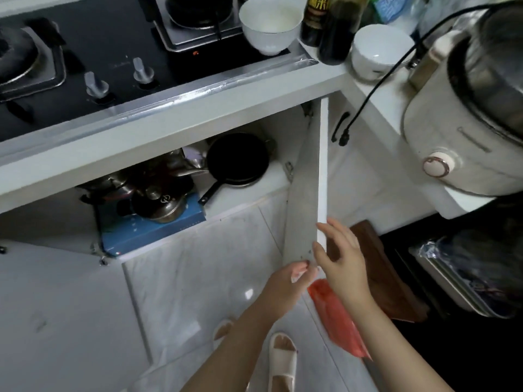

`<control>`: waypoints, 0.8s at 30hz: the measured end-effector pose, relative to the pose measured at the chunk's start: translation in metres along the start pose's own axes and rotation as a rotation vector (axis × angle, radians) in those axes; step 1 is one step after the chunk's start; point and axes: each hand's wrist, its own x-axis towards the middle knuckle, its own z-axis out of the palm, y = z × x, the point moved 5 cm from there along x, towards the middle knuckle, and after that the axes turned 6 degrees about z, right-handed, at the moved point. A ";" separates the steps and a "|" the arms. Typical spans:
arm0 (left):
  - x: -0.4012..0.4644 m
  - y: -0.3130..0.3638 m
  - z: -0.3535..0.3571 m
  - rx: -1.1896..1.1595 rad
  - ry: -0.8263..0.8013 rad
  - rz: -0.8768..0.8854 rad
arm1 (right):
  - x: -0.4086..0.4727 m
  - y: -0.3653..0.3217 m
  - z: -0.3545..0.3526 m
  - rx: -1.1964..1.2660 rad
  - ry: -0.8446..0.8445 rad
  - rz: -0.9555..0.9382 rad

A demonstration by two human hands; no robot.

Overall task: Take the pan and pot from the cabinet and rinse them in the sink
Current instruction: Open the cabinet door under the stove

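Cabinet [300, 193] open; pan [237, 159] inside, beyond hands.

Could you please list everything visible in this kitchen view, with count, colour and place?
pan: 1, black, inside cabinet, right
pots: several, steel, inside cabinet, left
box: 1, blue, under pots
cabinet door: 1, white, open
stove: 1, black, countertop
bowls: 2, white, countertop
bottles: 2, dark, beside bowls
cooker: 1, white, right counter
bag: 1, red, floor
left hand: touches door's lower corner
right hand: holds door edge
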 end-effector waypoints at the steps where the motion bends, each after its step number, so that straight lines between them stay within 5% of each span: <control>1: 0.005 0.003 0.011 -0.012 -0.013 -0.008 | 0.000 0.006 -0.009 -0.024 0.009 -0.010; 24: 0.077 0.086 0.083 0.089 -0.086 0.220 | 0.028 0.080 -0.112 0.281 0.065 0.226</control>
